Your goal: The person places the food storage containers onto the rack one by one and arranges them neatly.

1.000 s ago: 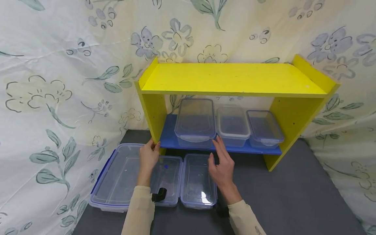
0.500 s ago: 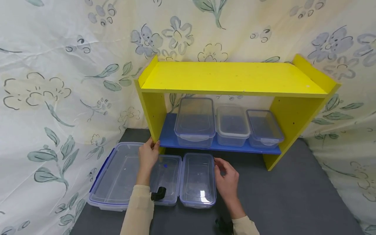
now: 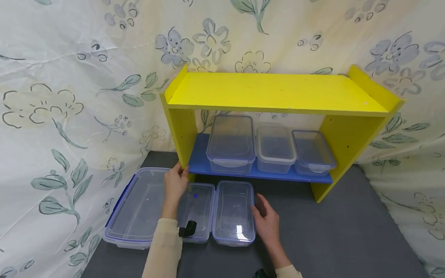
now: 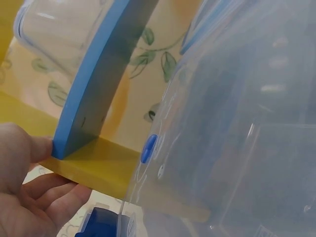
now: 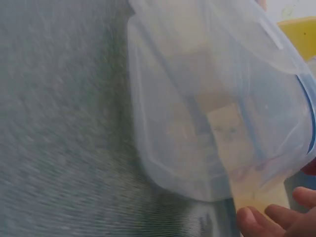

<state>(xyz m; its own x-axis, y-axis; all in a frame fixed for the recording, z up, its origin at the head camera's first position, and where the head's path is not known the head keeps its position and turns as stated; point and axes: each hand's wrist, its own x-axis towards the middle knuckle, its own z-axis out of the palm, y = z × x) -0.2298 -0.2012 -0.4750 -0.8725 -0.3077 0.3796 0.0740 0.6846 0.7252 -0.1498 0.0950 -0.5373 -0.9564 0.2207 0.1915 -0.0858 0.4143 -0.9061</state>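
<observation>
My left hand [image 3: 175, 185] holds the lower left of a yellow shelf unit [image 3: 278, 90]. In the left wrist view its thumb lies on the end of the blue shelf board [image 4: 86, 94], with the fingers behind the yellow side panel [image 4: 106, 173]. On the dark table, a clear lidded food container [image 3: 233, 208] with a blue-edged lid lies below the unit. My right hand [image 3: 267, 220] is at its right side, thumb right at the rim, fingers loosely bent. The right wrist view shows those fingers [image 5: 281, 219] beside the container's wall [image 5: 173, 123].
Left of that container are a smaller-looking one [image 3: 201, 212], partly behind my left wrist, and a large one [image 3: 135, 208]. On the blue board stand three clear containers: left [image 3: 231, 143], middle [image 3: 276, 148] and right [image 3: 314, 150]. A floral cloth [image 3: 52, 108] hangs behind.
My right hand has come down from the blue board's front edge to the right side of the rightmost table container. My left hand keeps its hold on the shelf unit.
</observation>
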